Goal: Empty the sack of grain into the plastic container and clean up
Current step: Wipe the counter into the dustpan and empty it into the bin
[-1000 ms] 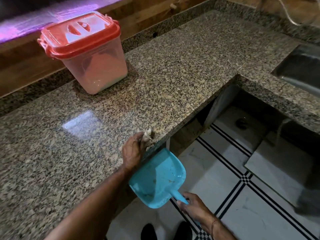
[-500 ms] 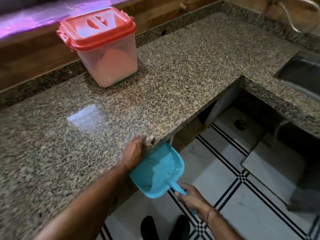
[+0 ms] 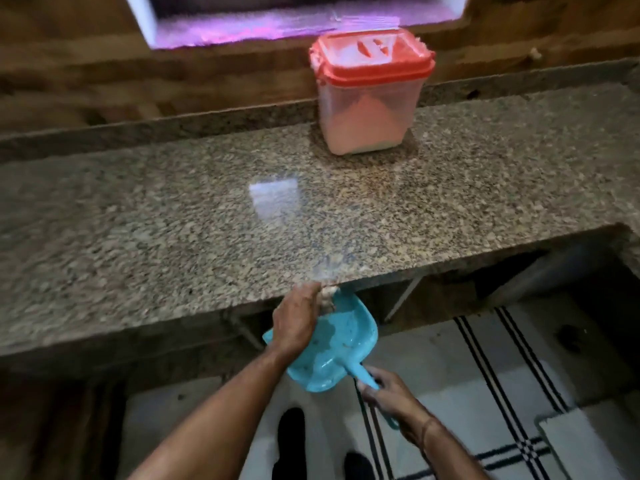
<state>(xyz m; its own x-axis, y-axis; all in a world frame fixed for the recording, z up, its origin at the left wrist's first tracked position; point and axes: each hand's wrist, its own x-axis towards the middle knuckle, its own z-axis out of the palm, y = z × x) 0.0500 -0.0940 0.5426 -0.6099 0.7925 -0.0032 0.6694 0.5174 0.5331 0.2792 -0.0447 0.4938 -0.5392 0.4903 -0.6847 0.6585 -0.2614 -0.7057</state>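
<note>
A clear plastic container [image 3: 369, 112] with a closed red lid stands at the back of the granite counter [image 3: 173, 230], grain heaped inside it. My left hand [image 3: 296, 322] grips a small pale rag [image 3: 327, 297] at the counter's front edge, just over the pan. A blue dustpan [image 3: 341, 344] is held below that edge, with a few specks in it. My right hand [image 3: 388, 393] holds its handle. No sack is in view.
A wooden wall and a window ledge lit purple [image 3: 277, 26] rise behind the counter. White floor tiles with black stripes [image 3: 485, 358] lie below, and my dark shoes [image 3: 291, 441] stand on them. Open space shows under the counter.
My view has swung left, so the container now sits right of centre and the sink is gone. My left hand has come off the counter's edge to above the dustpan.
</note>
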